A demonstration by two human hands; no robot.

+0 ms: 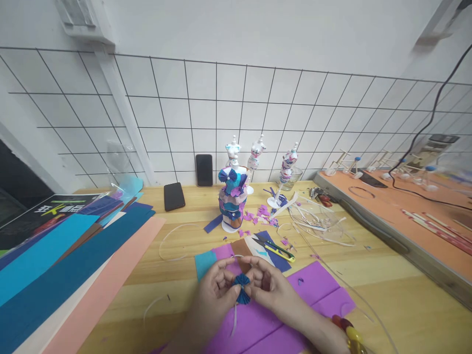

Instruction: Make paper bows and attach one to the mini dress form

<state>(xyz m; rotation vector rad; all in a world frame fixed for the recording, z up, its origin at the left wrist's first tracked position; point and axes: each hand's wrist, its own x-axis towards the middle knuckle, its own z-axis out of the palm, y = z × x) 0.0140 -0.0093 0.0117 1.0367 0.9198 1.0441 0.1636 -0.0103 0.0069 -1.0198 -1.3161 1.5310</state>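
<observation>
My left hand (217, 290) and my right hand (267, 285) pinch a small pleated dark blue paper fan piece (242, 289) between them, fingers closed around its two sides. A thin white strip (234, 319) hangs below it. Both hands are over a purple sheet (258, 327). Just beyond them lie coloured paper pieces (204, 263) and small yellow-handled scissors (278, 250). Farther back stands a mannequin figure (232, 206) dressed in blue, pink and purple paper, with a pleated blue bow at its top.
Long coloured paper strips (92, 265) spread over the left side. Two phones (174, 196) are near the wall. Smaller white figures (287, 167), purple scraps (263, 211) and a clear plastic bag (320, 221) are behind. An orange-topped board (405, 206) borders the right.
</observation>
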